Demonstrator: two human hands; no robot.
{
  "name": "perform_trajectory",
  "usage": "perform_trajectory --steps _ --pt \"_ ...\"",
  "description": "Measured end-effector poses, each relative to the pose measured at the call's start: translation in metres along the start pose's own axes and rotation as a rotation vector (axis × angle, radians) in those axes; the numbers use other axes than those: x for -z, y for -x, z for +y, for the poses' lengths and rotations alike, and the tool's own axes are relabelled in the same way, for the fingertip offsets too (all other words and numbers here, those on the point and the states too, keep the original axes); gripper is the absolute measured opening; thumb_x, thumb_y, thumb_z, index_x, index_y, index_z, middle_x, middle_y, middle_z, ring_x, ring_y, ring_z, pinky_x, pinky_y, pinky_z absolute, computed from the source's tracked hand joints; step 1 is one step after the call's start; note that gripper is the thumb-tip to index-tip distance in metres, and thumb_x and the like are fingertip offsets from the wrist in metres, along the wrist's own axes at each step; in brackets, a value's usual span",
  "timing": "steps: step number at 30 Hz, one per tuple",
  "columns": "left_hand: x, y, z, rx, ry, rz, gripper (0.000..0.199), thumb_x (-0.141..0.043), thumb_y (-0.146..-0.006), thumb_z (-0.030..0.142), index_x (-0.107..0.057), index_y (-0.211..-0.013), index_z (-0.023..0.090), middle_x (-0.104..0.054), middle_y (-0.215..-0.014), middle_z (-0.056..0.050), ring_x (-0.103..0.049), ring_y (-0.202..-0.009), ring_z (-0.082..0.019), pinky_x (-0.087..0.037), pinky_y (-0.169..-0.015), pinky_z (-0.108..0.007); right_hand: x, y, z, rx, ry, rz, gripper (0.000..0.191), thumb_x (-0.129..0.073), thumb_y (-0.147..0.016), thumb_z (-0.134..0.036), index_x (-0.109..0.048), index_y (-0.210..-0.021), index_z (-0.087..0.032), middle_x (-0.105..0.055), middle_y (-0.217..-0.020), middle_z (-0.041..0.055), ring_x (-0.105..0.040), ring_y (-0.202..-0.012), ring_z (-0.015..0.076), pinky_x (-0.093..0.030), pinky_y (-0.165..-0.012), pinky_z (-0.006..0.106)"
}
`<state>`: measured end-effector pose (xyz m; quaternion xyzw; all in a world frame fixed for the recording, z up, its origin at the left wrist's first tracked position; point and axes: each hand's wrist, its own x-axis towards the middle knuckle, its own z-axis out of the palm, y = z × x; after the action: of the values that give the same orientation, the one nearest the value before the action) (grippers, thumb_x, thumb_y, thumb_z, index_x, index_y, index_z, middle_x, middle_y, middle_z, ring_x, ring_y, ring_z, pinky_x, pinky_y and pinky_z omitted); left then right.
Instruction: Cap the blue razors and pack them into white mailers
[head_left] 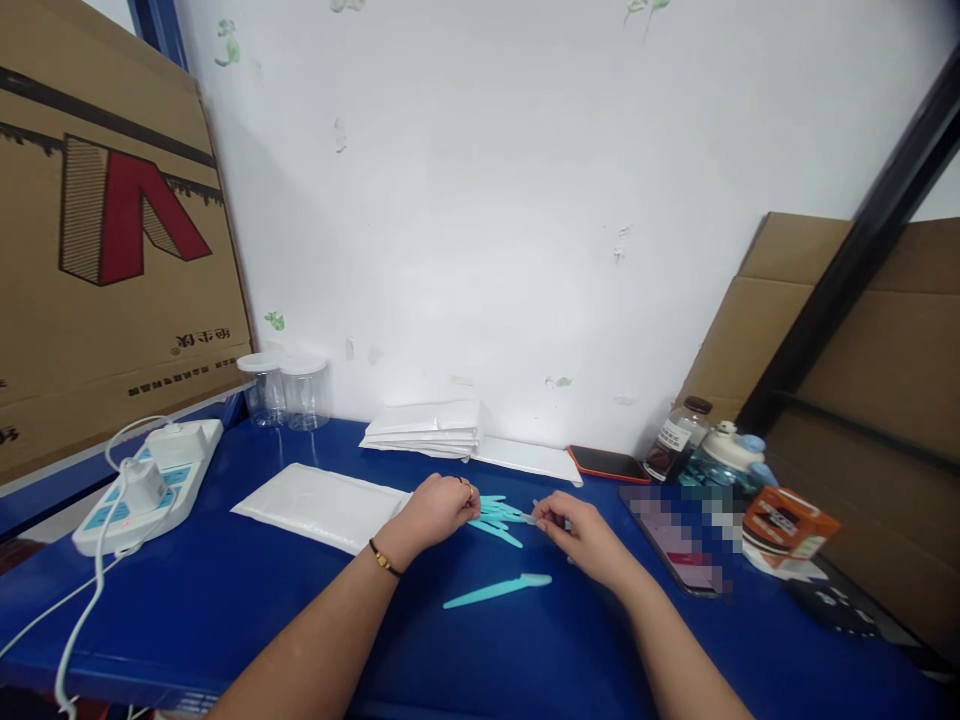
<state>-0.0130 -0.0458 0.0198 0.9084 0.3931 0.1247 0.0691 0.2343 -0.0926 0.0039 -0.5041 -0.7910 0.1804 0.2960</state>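
Note:
My left hand (442, 508) is closed at the left end of a loose pile of turquoise eyebrow razors (495, 512). Its fingertips are turned away, so what they hold cannot be made out. On the other side of the pile, my right hand (571, 525) pinches a small clear plastic piece (529, 518) between thumb and fingers. A single turquoise eyebrow razor (495, 590) lies apart, nearer to me, its head pointing right. Behind my left wrist a white padded mailer (319, 505) lies flat on the blue table (450, 660).
A stack of white mailers (420, 428) lies by the wall. At left stand a power strip (150, 490) with cords and two clear jars (304, 395). At right are an orange-edged phone (609, 464), another phone (675, 545), a brown-capped bottle (677, 440), a jug (724, 460) and an orange box (787, 525).

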Motion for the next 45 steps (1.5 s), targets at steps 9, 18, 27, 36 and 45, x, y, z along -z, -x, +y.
perform_trajectory --steps 9,18,27,36,45 --pt "-0.001 -0.001 0.002 0.000 -0.013 0.004 0.016 -0.048 -0.085 0.022 -0.063 -0.079 0.021 -0.068 -0.085 0.000 -0.059 -0.082 -0.016 -0.034 -0.072 -0.027 0.002 0.002 0.000 -0.011 -0.033 0.021 0.016 -0.050 -0.084 -0.031 -0.061 -0.080 -0.020 -0.059 -0.072 0.0003 -0.051 -0.066 0.0143 -0.039 -0.058 0.025" --pt "0.000 -0.001 -0.001 -0.025 0.040 0.014 0.018 -0.046 -0.085 0.022 -0.064 -0.079 0.021 -0.068 -0.085 0.001 -0.059 -0.081 -0.014 -0.035 -0.073 -0.025 0.002 0.002 -0.002 -0.015 -0.011 0.022 0.015 -0.051 -0.083 -0.029 -0.062 -0.078 -0.020 -0.058 -0.071 -0.0004 -0.050 -0.063 0.0136 -0.037 -0.056 0.024" --pt "-0.009 0.001 0.007 -0.069 0.104 -0.088 0.011 -0.055 -0.080 0.026 -0.066 -0.078 0.023 -0.068 -0.079 0.002 -0.060 -0.074 -0.014 -0.037 -0.065 -0.022 0.009 0.005 -0.001 -0.050 -0.063 -0.092 0.013 -0.057 -0.079 -0.028 -0.067 -0.081 -0.021 -0.063 -0.074 0.0007 -0.053 -0.066 0.0146 -0.040 -0.058 0.025" --pt "-0.015 -0.003 -0.006 -0.001 -0.044 -0.030 0.013 -0.065 -0.075 0.028 -0.067 -0.088 0.025 -0.066 -0.090 0.000 -0.058 -0.084 -0.018 -0.037 -0.072 -0.026 0.032 0.024 0.050 -0.239 0.028 -0.235 0.017 -0.066 -0.058 -0.009 -0.068 -0.072 -0.019 -0.060 -0.072 0.0003 -0.054 -0.063 0.0140 -0.043 -0.056 0.025" --pt "-0.015 -0.003 -0.002 0.047 0.017 -0.080 0.004 -0.064 -0.073 0.025 -0.066 -0.077 0.023 -0.068 -0.079 0.001 -0.060 -0.078 -0.017 -0.038 -0.065 -0.024 0.000 0.008 0.027 -0.178 -0.064 -0.228 0.010 -0.061 -0.069 -0.015 -0.067 -0.075 -0.018 -0.063 -0.066 0.0003 -0.058 -0.060 0.0133 -0.040 -0.054 0.020"
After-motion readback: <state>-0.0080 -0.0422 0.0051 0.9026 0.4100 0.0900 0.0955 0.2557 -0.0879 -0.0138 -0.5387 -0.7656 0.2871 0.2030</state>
